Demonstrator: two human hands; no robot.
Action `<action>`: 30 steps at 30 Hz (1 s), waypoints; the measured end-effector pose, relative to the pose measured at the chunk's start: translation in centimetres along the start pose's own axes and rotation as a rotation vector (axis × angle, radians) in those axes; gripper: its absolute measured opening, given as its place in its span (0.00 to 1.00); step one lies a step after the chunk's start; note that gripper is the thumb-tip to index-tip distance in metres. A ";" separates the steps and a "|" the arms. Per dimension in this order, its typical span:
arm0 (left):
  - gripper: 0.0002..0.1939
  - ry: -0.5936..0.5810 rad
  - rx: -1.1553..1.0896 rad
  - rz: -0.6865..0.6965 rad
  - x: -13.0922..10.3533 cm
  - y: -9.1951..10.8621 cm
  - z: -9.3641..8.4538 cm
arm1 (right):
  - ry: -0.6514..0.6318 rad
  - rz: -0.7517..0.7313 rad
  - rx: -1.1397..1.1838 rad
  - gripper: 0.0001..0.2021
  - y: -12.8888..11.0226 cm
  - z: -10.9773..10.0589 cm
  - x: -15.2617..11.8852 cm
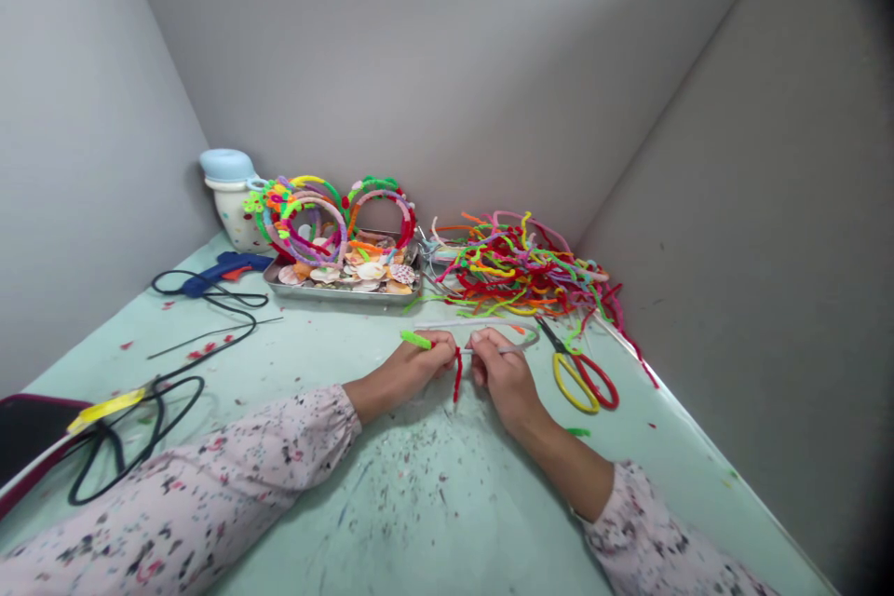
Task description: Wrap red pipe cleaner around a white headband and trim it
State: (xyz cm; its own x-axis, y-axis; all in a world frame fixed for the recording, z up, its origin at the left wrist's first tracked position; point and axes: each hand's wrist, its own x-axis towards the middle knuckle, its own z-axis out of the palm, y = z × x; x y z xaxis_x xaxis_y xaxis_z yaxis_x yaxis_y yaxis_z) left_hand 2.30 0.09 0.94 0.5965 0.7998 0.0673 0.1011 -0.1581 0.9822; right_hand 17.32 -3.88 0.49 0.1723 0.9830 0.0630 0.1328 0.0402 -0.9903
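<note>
My left hand point(419, 365) is closed in a pinch around a thin wrapped strip, with a bright green end point(415, 340) sticking out to the left. Facing it, my right hand point(501, 372) pinches the strip's grey stretch point(512, 349). Between my fingertips a short red fuzzy piece point(457, 377) hangs down across the strip. Just beyond my hands a pale, bent length point(453, 324) with an orange spot lies on the table. Scissors point(585, 380) with yellow and red handles lie open to the right of my right hand.
A metal tray point(342, 295) holds shells and colourful fuzzy hoops point(314, 228). Right of it spreads a pile of coloured pipe cleaners point(517, 265). At left are a blue glue gun point(227, 272), a looped black cord point(159, 424) and a blue-lidded cup point(234, 200). Walls enclose the green table point(433, 531).
</note>
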 end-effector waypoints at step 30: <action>0.11 0.009 -0.065 0.011 0.2 -0.6 -0.2 | -0.141 0.032 0.110 0.14 0.3 0.2 -0.1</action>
State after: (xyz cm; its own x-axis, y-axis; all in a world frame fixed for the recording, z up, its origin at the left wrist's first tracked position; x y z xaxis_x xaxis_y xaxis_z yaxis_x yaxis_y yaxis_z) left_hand 2.25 0.46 0.41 0.5901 0.8034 0.0797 0.0426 -0.1296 0.9907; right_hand 17.11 -3.90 0.14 0.0351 0.9992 0.0208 0.0210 0.0201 -0.9996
